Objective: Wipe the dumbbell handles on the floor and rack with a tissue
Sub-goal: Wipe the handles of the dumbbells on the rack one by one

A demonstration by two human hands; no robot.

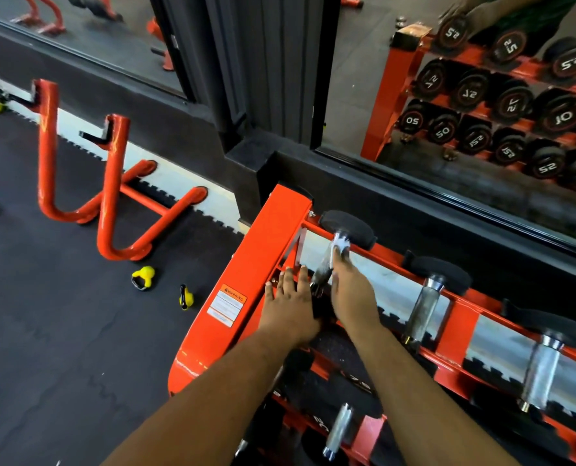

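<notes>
Top tier of the orange rack [263,250], at its left end post: right hand [352,294] reaches over the handle [327,264] of the end dumbbell [347,228], fingers curled down round the bar with a scrap of white tissue [340,245] showing at the fingertips, blurred, so the tightness of the hold cannot be judged; left hand [290,306] lies flat, fingers straight and spread, pressing the near head of that dumbbell beside the post, holding nothing; two more dumbbells sit further right along the tier, handles bare, one [426,306] near, the other [540,375] toward the rack's right end; risks, as judgement: tissue is small and may slip off or tear on knurled steel; dumbbell could roll in its cradle if the left hand lifts; fingers could be pinched against the post.
</notes>
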